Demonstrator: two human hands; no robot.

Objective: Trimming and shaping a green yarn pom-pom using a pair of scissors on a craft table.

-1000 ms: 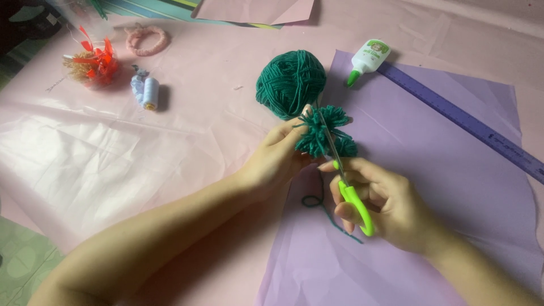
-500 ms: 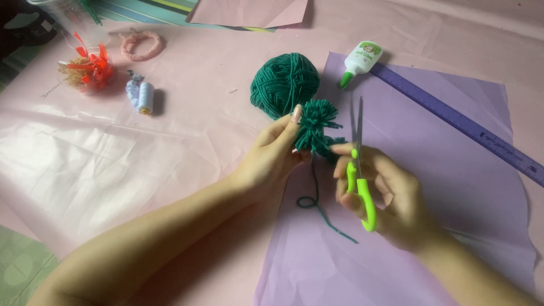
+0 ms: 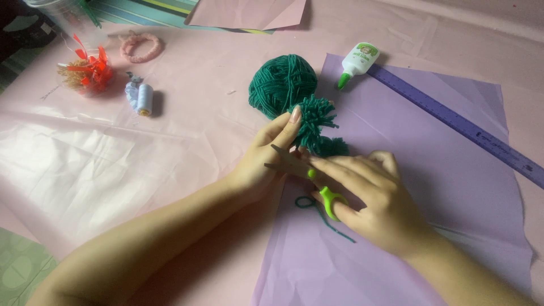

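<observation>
While I watch from the head view, my left hand (image 3: 266,156) pinches the green pompom (image 3: 313,122) between thumb and fingers, keeping the fluffy ball raised just off the table, probably so its strands stand free of the surface. My right hand (image 3: 377,201) is wrapped around the scissors (image 3: 309,178), fingers through the lime-green handles, the grey blades pointing left under the pompom and slightly apart, tips right against the left palm. Holding them flat and low like that looks like a way to get at the underside of the tuft.

Just beyond the pompom, touching it at the far side, sits the ball of green yarn (image 3: 282,85). A loose green strand (image 3: 323,218) curls on the purple paper sheet (image 3: 453,187) near the scissor handles. Further right, a white glue bottle (image 3: 357,63) lies tilted at the sheet's far edge, and a purple ruler (image 3: 459,124) runs diagonally away to the right, cut off by the frame.

Off to the far left on the pink table covering (image 3: 113,164) I see a pale blue thread spool (image 3: 143,98), an orange-red tuft (image 3: 88,72) and a pink ring (image 3: 140,46).

I can't make out exactly what lies between the blades; my right fingers hide the pompom's lower part, and the handle loops are mostly covered too.
</observation>
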